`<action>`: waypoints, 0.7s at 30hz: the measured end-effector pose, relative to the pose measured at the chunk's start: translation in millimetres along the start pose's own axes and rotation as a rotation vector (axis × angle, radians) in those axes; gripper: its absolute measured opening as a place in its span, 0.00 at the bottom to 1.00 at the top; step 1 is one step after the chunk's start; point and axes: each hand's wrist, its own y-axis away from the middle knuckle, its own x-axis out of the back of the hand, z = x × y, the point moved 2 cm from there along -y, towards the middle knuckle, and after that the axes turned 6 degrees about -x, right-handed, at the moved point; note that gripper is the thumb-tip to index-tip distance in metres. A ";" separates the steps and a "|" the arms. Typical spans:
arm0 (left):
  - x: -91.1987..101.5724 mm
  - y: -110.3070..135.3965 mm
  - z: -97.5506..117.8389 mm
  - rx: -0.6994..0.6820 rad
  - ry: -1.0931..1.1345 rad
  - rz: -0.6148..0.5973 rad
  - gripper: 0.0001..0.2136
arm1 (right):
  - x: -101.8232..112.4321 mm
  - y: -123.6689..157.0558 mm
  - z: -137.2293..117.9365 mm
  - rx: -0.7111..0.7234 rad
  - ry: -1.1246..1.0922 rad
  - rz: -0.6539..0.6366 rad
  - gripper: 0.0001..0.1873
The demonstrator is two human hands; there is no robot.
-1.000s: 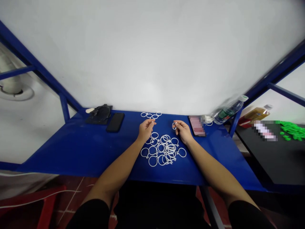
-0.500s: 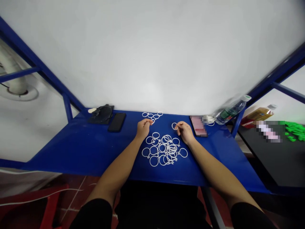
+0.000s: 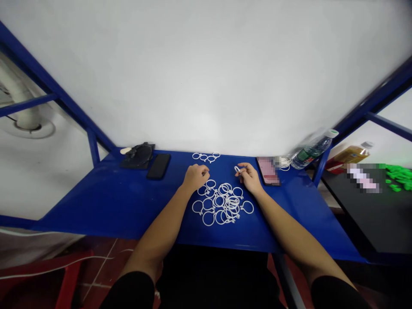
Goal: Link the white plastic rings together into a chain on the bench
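Note:
My right hand [image 3: 250,178] pinches a white plastic ring [image 3: 237,170] between thumb and fingers, with the ring turned partly edge-on. My left hand [image 3: 195,178] is closed, its fingertips pressed together; what they hold, if anything, is hidden behind the fingers. Just below and between both hands lies a loose pile of several white rings [image 3: 219,201] with small tabs, many overlapping. Beyond my left hand, a short row of white rings [image 3: 204,158] lies near the wall.
A blue table [image 3: 128,201] carries everything. At its left back are a black phone [image 3: 158,166] and a dark crumpled item [image 3: 139,154]. On the right are a pink-screened phone [image 3: 268,170], a white cable [image 3: 285,162] and a leaning clear bottle [image 3: 315,149]. Green pieces [image 3: 399,177] lie on a black side table.
The ring in my right hand has turned from face-on to nearly edge-on. My left hand has come slightly nearer and rotated, and the ring seen at its fingertips before is now out of sight.

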 end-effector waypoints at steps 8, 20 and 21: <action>9.4 3.3 5.5 0.034 -0.170 -0.219 0.13 | 3.9 4.8 -12.0 0.278 0.849 -0.140 0.11; -3.7 -14.6 -21.5 0.048 -0.159 0.035 0.24 | 11.7 0.2 -18.1 0.467 0.824 -0.153 0.16; -8.2 -15.1 -24.8 0.057 -0.152 -0.006 0.27 | 10.2 0.4 -17.2 0.470 0.808 -0.200 0.16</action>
